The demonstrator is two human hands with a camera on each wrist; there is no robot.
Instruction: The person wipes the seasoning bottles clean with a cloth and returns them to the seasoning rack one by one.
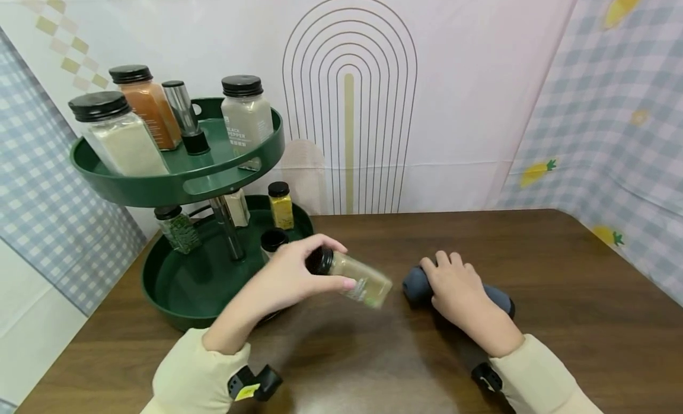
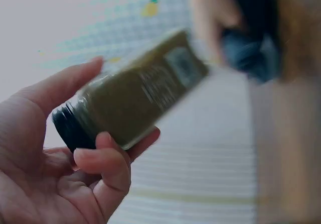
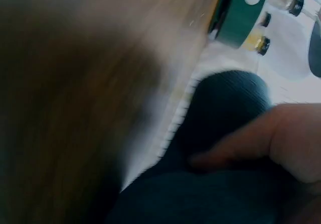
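Note:
My left hand [image 1: 290,277] holds a spice jar [image 1: 370,280] near its black lid, thumb on one side and fingers on the other. The jar is tilted above the table with its lid toward the palm. In the left wrist view its brownish-green contents and pale label [image 2: 181,66] show. Farther right, my right hand [image 1: 459,289] grips a dark blue cylinder [image 1: 416,285] with a black end, lying on the table. The right wrist view is blurred, with the thumb pressed along the cylinder [image 3: 225,96]; part of it is hidden under the hand.
At the left stands a two-tier green rack. Its upper tray [image 1: 133,191] bears an orange spice jar [image 1: 152,114], a black pepper jar [image 1: 248,117] and others. Several smaller jars, one yellow [image 1: 281,209], sit in the lower tray [image 1: 181,304]. A patterned cloth [image 1: 453,105] hangs behind the table.

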